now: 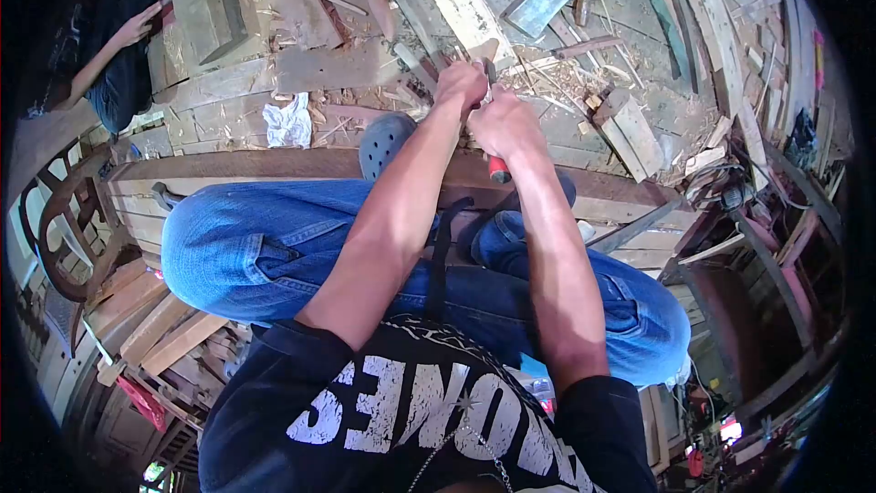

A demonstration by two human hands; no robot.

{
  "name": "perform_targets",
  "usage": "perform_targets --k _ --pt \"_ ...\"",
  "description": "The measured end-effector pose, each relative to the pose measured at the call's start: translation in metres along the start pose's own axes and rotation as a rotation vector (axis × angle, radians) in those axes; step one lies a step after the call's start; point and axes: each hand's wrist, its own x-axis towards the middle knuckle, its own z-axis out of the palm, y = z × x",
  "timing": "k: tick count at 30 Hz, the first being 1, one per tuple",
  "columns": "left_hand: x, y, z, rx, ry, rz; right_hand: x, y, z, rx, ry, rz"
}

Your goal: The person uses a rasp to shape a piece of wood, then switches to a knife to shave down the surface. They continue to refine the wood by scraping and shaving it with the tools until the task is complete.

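My right hand (508, 123) is wrapped round a tool with a red handle (498, 170), whose end sticks out below the fist. Just up and left of it, my left hand (461, 84) is closed, close against the right one. What its fingers hold is hidden. A pale wooden board (464, 11) lies flat on the floor beyond both hands, its near end by the knuckles. A short dark piece shows between the hands and the board, too small to name.
A bluish flat block (545, 2) lies right of the board. Wood offcuts and shavings litter the floor. A white crumpled cloth (288, 120) and a grey clog (385, 141) are on the left. A split wood block (631, 135) stands right. Another person's hand (137, 27) shows upper left.
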Motion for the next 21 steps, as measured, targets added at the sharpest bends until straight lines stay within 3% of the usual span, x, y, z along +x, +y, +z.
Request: perform_targets --k 6,17,21 --pt "-0.005 0.003 -0.002 -0.015 0.082 0.014 -0.004 -0.001 -0.007 -0.002 -0.032 -0.035" --pt "0.024 -0.016 0.013 0.078 -0.026 0.099 0.014 -0.002 0.004 -0.01 0.048 -0.057" --pt "0.017 -0.01 0.007 -0.018 -0.041 0.02 0.011 -0.009 0.006 0.004 0.026 -0.063"
